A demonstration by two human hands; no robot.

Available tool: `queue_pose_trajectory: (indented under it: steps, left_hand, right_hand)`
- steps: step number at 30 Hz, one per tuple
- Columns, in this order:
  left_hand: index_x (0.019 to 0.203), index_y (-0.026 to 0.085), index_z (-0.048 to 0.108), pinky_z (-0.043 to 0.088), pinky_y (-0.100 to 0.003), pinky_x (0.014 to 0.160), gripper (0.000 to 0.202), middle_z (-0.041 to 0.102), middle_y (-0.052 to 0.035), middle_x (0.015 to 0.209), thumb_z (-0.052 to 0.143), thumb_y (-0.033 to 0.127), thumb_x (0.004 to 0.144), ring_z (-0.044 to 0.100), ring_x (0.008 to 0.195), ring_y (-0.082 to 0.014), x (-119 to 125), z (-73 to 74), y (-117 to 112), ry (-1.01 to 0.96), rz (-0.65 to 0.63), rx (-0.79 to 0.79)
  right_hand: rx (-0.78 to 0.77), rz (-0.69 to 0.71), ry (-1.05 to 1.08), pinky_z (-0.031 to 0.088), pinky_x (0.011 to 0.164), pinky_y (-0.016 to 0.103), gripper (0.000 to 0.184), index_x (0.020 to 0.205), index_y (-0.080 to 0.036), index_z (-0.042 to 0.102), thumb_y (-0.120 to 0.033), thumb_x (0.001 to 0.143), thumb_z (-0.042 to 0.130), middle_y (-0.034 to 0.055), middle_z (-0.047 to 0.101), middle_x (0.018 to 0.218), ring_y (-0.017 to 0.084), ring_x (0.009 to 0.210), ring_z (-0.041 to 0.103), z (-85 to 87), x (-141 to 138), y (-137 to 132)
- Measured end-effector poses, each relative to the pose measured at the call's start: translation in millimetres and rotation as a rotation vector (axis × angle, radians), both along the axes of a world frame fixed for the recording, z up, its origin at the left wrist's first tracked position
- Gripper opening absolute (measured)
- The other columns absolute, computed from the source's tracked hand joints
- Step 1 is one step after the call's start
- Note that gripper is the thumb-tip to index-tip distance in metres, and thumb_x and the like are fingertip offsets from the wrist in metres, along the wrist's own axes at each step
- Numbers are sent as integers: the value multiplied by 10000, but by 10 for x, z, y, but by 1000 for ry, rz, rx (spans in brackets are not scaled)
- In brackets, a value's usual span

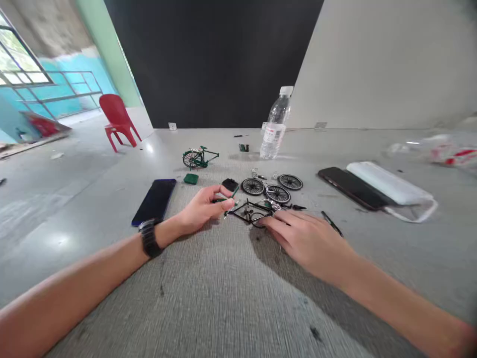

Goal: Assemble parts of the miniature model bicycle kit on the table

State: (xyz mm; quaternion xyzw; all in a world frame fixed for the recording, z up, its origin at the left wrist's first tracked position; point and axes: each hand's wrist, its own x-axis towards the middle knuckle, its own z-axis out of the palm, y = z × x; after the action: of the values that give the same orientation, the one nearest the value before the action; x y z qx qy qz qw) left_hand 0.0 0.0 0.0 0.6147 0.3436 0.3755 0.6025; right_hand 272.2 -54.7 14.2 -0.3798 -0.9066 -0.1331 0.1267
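My left hand [201, 208], with a black watch on its wrist, pinches a thin green model-bicycle part [235, 191] between thumb and forefinger. The part's exact kind is too small to tell. To its right, a black miniature bicycle frame [244, 211] lies on the table. My right hand [307, 238] rests palm down there, its bent fingers at the frame's right end among small silver parts [275, 205]. Its fingertips are partly hidden, so what they grip cannot be made out. Just beyond the hands lie miniature wheels [252, 187] and a small black piece [230, 184].
A partly built green model bicycle [199, 158] stands behind a green block [191, 179]. Phones lie left [154, 201] and right [352, 189], the latter beside a white face mask [389, 183]. A water bottle [275, 127] stands at the back. A black pen-like tool [331, 223] lies beyond my right hand.
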Motion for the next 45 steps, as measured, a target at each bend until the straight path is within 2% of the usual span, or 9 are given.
queue_pose_trajectory:
  steps: [7,16,22,30,39,45]
  left_hand:
    - [993,190,541,263,-190,451,403,366,119,561,781,496,889,283,454,-44,-9,-30,4,-39,-27,0]
    - [993,184,545,241,-189,451,398,359,118,579,781,487,891,264,465,-41,-1,-39,10,-47,-34,21]
    - [980,177,550,253,-191,453,389,365,113,589,777,480,889,274,475,-42,4,-20,1,-33,-25,39]
    - [992,182,557,262,-193,464,364,377,104,616,760,472,906,288,485,-45,-8,-20,3,-18,-36,40]
    - [997,183,561,250,-194,465,368,382,99,635,763,477,905,289,495,-44,-13,-21,1,12,-30,55]
    - [998,185,560,262,-196,469,360,394,96,646,755,474,912,301,496,-43,-12,-12,-3,25,-34,58]
  right_hand:
    - [5,8,-30,511,668,318,330,1194,-226,727,-69,948,574,36,758,953,203,808,719,40,14,-40]
    - [11,2,-26,483,702,320,213,1097,-215,713,-110,972,576,28,753,913,195,790,704,31,10,-40]
    - [10,43,-30,484,718,330,262,1171,-205,702,-103,977,558,29,754,924,197,805,704,54,20,-32]
    - [11,70,-50,441,660,323,246,1131,-198,722,-98,964,571,19,728,829,182,707,660,109,22,-38]
    - [-1,79,-54,449,690,325,259,1131,-219,729,-102,951,584,19,726,842,196,758,671,73,28,-37]
    - [-1,57,-43,479,713,333,214,1069,-197,736,-123,968,563,38,748,876,200,785,693,42,15,-37]
